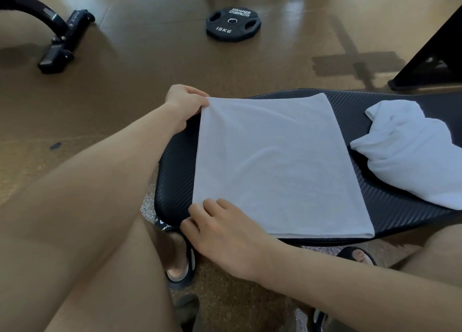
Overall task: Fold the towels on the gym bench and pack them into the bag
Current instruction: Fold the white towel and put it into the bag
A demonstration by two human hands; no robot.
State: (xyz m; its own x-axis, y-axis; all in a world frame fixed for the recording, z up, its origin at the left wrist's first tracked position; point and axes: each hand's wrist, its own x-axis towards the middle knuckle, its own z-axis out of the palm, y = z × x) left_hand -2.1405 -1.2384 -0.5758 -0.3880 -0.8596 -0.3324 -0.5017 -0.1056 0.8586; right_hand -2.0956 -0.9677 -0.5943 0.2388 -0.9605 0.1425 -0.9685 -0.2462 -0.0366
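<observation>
A white towel (272, 164) lies flat as a folded rectangle on the black padded gym bench (390, 201). My left hand (186, 104) grips the towel's far left corner, fingers curled round the edge. At the near left corner my right hand (222, 231) pinches the towel against the bench's edge. A second white towel (410, 151) sits crumpled in a heap on the bench to the right, partly cut off by the frame. No bag is in view.
A black 15 kg weight plate (233, 24) lies on the brown floor beyond the bench. The black foot of a machine frame (60, 44) stands at far left, another dark frame (430, 64) at far right. My knees and sandalled feet (178, 264) are below the bench.
</observation>
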